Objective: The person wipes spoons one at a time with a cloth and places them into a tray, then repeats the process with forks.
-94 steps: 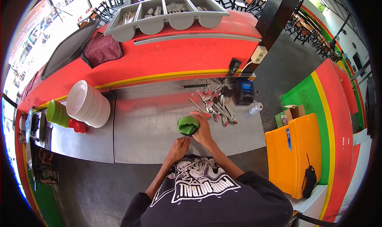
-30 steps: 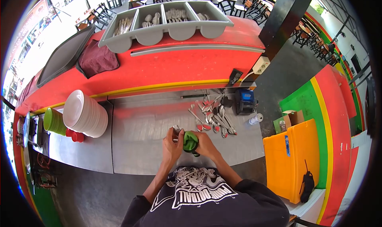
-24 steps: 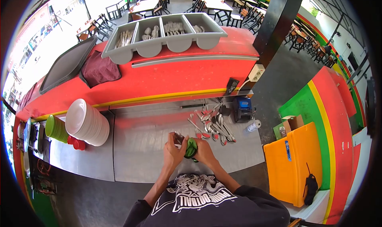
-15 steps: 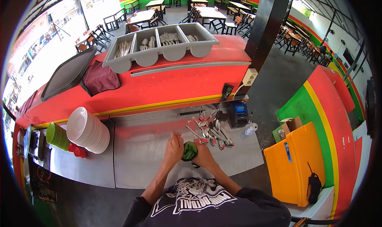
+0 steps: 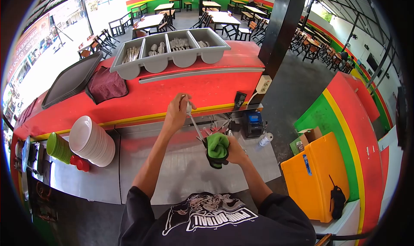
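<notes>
My left hand [image 5: 177,112] is raised over the back of the metal counter, its fingers closed around the bowl end of a spoon [image 5: 197,129]. The spoon's handle slants down to a bunched green cloth [image 5: 217,146], which my right hand [image 5: 236,152] grips. Some of the handle's lower end is hidden by the cloth. Behind my right hand lies a pile of loose cutlery [image 5: 214,129], some with red handles, mostly covered from view.
A grey cutlery tray [image 5: 168,64] with four compartments sits on the red ledge [image 5: 181,86]. White plates [image 5: 92,140], green plates [image 5: 59,147] and red cups [image 5: 82,163] stand left. A dark-blue device [image 5: 253,123] and a can [image 5: 266,139] are right, near an orange bin [image 5: 317,177].
Both hands have moved up and away from my body. My left hand has risen toward the ledge, and the spoon now shows between it and the cloth.
</notes>
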Tool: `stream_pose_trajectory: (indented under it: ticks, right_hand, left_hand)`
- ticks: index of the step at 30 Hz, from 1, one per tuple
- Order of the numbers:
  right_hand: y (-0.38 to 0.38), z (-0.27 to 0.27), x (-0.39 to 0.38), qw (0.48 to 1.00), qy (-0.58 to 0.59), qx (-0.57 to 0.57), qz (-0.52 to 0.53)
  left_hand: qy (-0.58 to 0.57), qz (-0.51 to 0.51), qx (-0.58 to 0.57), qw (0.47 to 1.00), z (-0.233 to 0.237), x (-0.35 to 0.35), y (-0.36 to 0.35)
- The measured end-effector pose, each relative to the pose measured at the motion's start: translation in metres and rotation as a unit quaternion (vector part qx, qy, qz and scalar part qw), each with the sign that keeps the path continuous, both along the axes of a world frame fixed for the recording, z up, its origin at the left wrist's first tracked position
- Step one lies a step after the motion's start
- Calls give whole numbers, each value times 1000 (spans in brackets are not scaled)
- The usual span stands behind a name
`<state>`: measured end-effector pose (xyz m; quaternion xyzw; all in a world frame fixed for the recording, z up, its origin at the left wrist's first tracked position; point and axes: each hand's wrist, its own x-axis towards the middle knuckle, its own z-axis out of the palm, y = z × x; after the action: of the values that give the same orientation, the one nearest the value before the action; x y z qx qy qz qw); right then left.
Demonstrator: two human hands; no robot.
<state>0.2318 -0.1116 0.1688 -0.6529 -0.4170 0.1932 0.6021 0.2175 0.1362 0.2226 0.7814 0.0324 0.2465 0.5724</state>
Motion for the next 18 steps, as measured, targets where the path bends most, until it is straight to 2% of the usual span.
stream_pose_trajectory:
  ticks: [2, 3, 6, 9, 12, 15, 18]
  right_hand:
    - [1, 24, 1, 998, -47, 24, -32]
    - [2, 30, 5, 999, -18, 26, -34]
    - [5, 45, 25, 996, -56, 55, -41]
    - [9, 69, 48, 988, -117, 78, -67]
    - [16, 97, 67, 974, -170, 89, -123]
    - [28, 120, 96, 963, -197, 93, -162]
    - [40, 143, 132, 956, -227, 64, -172]
  left_hand:
    - [-26, 8, 0, 1000, 8, 16, 2]
    - [-38, 13, -1, 999, 11, 24, 2]
    - [-21, 25, -3, 999, 40, 42, 3]
    - [-73, 42, 59, 995, 72, 65, 9]
    - [-67, 62, 144, 985, 105, 92, 23]
    - [-100, 72, 240, 963, 111, 143, 51]
    - [-78, 64, 258, 961, 125, 179, 70]
